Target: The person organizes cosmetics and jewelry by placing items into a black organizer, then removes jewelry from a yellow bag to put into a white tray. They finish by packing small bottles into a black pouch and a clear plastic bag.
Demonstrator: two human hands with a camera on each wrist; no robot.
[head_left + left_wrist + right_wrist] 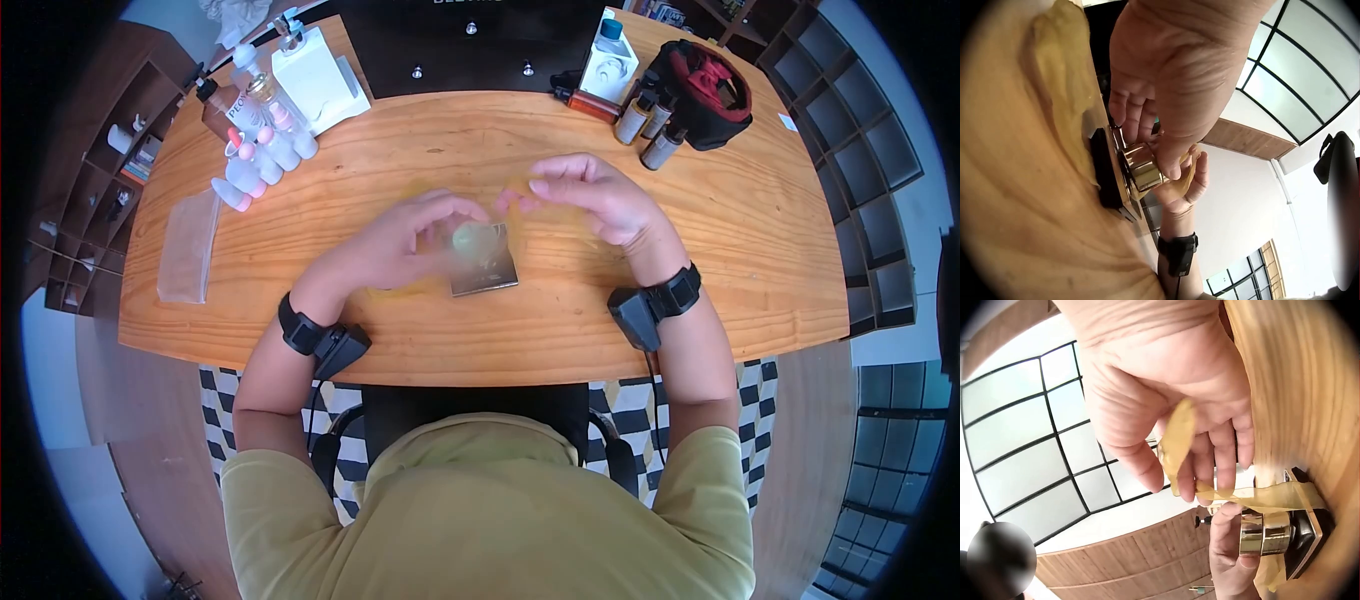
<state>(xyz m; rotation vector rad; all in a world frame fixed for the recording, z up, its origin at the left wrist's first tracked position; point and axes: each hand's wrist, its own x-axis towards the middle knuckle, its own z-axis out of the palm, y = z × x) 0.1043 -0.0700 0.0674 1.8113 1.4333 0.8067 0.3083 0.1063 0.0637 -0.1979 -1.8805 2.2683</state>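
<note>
A shiny gold cylindrical container (1266, 534) stands on a flat dark box (492, 275) in the middle of the table; from the head view its round top looks pale green and blurred. My left hand (405, 240) grips the container's side between thumb and fingers. Above and right of the box, my right hand (595, 198) pinches one end of a sheer yellow ribbon (1179, 434). From there the ribbon runs down past the container to the box. Another length of ribbon (1063, 75) lies on the tabletop beside the box.
White pump bottles (318, 80) and several small pink-capped bottles (270, 150) stand at the back left. A clear flat sheet (188, 247) lies at the left. Back right hold small bottles (660, 147) and a black-and-red pouch (705, 95). A black panel (470, 45) rises behind.
</note>
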